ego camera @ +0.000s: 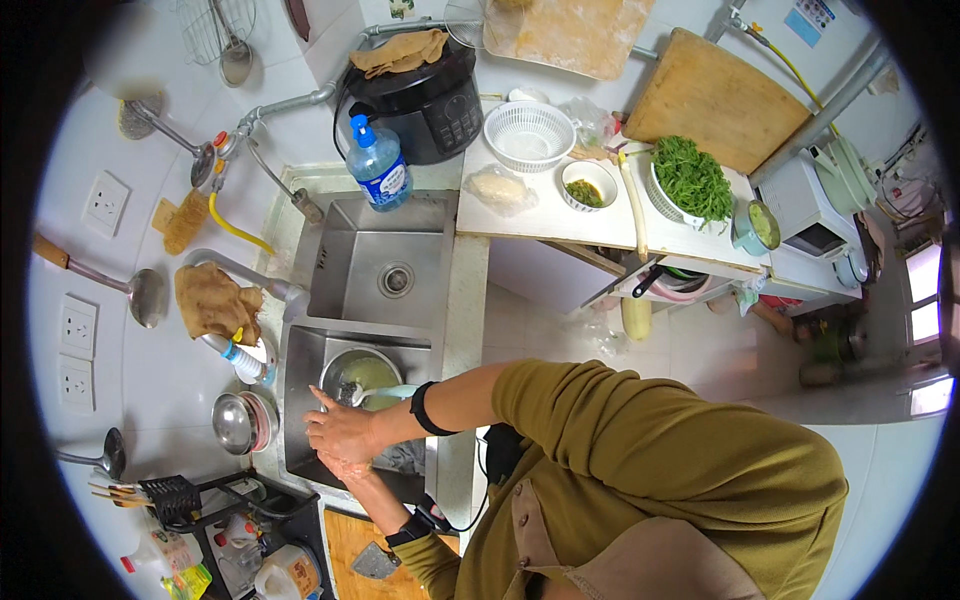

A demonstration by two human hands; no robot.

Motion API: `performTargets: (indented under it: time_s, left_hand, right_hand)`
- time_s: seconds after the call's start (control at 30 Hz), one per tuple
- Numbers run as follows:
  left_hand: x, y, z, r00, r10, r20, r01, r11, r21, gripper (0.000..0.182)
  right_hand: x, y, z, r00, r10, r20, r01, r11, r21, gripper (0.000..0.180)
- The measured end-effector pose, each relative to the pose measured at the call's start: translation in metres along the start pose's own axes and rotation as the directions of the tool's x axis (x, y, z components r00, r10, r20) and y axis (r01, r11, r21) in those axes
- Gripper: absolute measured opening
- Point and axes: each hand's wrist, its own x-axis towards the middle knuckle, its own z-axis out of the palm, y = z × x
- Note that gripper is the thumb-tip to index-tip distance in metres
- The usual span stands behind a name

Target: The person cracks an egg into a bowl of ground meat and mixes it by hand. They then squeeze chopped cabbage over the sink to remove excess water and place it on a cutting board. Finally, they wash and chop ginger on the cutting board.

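Note:
Over the lower basin of a stainless steel sink [307, 352], my two hands are together. My right hand [343, 433] lies across the back of my left hand [346, 466], its index finger held apart from the others. My left hand looks wet, and its fingers are mostly hidden. Neither hand shows an object in it. Beside them in the basin stands a metal bowl [367, 369] of greenish liquid, with a pale-handled ladle [386, 392] in it, partly behind my right forearm. A grey cloth [403, 456] lies under my forearms.
A faucet [281, 289] with a brown cloth [214, 296] and stacked metal bowls [234, 424] edge the sink. A blue soap bottle [382, 169] stands by the upper basin. A cleaver [375, 562] rests on a wooden board [341, 544]. Greens [690, 180] fill a basket on the white counter [510, 225].

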Motion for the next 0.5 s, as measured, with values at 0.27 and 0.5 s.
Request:
performTargets:
  time_s: [0.27,0.5]
  left_hand:
    - [0.005,-0.004,0.0,1.0,-0.023,0.006,0.023,1.0,-0.012,0.009]
    - [0.009,0.004,0.0,1.0,-0.022,0.007,0.022,1.0,-0.012,0.012]
  right_hand:
    - [0.001,0.011,0.019,0.991,0.111,0.074,-0.112,0.994,0.01,0.026]
    - [0.013,0.005,0.035,0.959,0.274,0.069,-0.28,0.952,0.126,0.025]
